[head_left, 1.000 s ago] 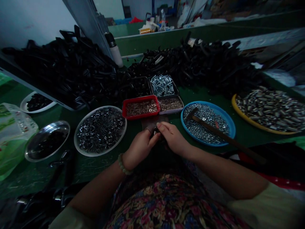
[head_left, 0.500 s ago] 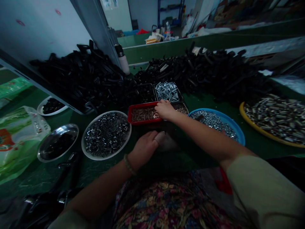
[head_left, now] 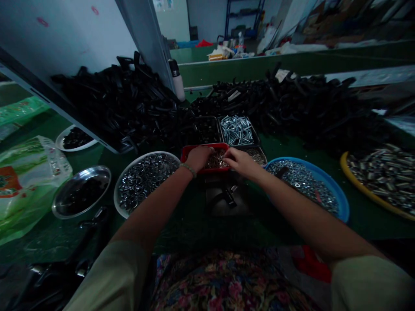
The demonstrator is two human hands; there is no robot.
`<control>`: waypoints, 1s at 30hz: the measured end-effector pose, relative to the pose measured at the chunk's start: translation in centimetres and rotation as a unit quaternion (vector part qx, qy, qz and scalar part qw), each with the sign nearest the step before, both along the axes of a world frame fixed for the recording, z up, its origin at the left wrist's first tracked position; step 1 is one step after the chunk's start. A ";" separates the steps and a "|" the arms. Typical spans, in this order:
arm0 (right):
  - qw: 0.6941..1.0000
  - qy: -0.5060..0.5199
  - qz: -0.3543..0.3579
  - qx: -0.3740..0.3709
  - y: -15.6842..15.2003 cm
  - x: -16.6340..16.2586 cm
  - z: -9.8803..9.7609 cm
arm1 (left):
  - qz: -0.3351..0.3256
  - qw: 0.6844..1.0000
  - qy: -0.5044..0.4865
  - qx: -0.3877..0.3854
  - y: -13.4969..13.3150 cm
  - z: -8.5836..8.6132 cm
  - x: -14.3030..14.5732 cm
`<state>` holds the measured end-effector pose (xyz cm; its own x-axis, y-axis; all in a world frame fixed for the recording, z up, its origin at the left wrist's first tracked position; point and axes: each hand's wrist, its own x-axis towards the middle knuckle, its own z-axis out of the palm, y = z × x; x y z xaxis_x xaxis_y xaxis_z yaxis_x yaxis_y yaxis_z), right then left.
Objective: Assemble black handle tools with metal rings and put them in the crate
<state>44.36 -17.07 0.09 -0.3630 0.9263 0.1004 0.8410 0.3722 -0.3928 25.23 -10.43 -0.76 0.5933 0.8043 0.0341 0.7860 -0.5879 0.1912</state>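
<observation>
Hands: two, one left hand [head_left: 199, 158] and one right hand [head_left: 241, 163]
Bracelet [head_left: 189, 169]: one
Little trays: four, one red tray [head_left: 215, 169], one screw tray [head_left: 256, 138], one tray of black bits [head_left: 209, 117], one tray of tiny bits [head_left: 264, 156]
White plates: two, one big plate [head_left: 116, 192], one small plate [head_left: 78, 148]
Silver bowl [head_left: 97, 172]: one
Blue tub [head_left: 343, 205]: one
Yellow tub [head_left: 346, 167]: one
Big black piles [head_left: 123, 101] [head_left: 314, 101]: two
White bottle [head_left: 178, 86]: one
Screws [head_left: 238, 128], rings [head_left: 142, 179]: too many to count

The worktop [head_left: 188, 231] is green. The rectangular tray [head_left: 215, 170] is red; the small parts [head_left: 215, 160] inside are copper-toned. The screws [head_left: 238, 131] are silver. The right-hand basins are blue [head_left: 324, 179] and yellow [head_left: 359, 186] respectively. The garment [head_left: 233, 280] carries a pink, blue and cream floral pattern on a dark ground; the sleeves [head_left: 121, 265] are plain pale khaki.
</observation>
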 end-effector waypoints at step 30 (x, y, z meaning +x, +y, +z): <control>0.989 -0.097 0.016 0.112 -11.2 5.3 -5.1 | 0.073 0.930 -0.295 -0.206 -13.3 -2.5 0.9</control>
<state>49.71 -28.31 -4.99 -0.4244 0.8763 0.2279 0.8786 0.4594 -0.1304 26.10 -23.76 -3.23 0.4522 0.8918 -0.0099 0.5384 -0.2641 0.8002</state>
